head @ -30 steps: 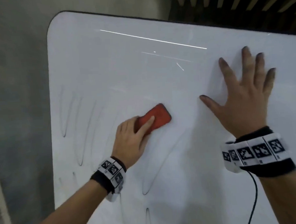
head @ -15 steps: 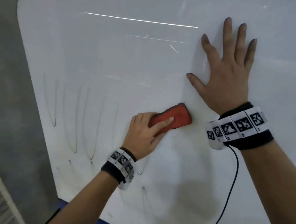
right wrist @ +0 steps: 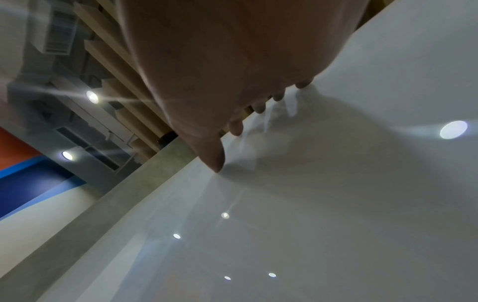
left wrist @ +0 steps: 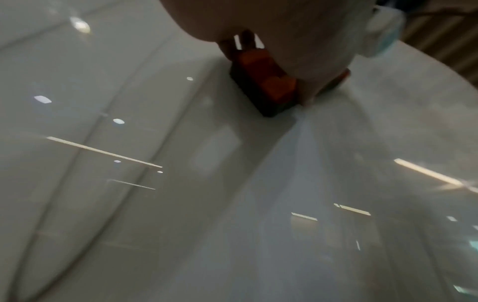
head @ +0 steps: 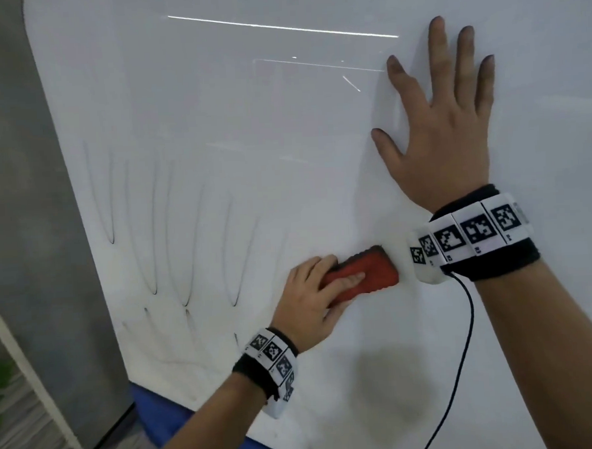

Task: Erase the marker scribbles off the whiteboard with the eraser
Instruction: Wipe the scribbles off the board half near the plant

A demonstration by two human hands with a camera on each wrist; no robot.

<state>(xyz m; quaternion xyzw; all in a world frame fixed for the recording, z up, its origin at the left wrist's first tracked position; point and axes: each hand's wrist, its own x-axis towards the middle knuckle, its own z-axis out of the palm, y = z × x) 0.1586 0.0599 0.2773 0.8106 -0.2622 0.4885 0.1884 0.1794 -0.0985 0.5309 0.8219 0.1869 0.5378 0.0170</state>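
A red eraser [head: 365, 272] with a dark felt underside lies flat against the whiteboard [head: 248, 123], and my left hand [head: 312, 292] grips it, thumb laid along its top. Thin dark marker scribbles [head: 185, 230], long loops, run down the board's left part, left of the eraser. My right hand [head: 443, 113] is pressed flat on the board above and right of the eraser, fingers spread and straight. In the left wrist view the eraser [left wrist: 264, 85] shows under the palm. The right wrist view shows the right hand's fingertips [right wrist: 236, 128] touching the board.
A grey wall [head: 15, 204] borders the board on the left. Blue floor [head: 160, 416] shows below the board's lower edge. A black cable [head: 462, 353] hangs from the right wristband across the board.
My left hand has slid the eraser down and to the right, ending close under the right wrist. The scribble stroke that lay under its path is gone. The right hand stays planted.
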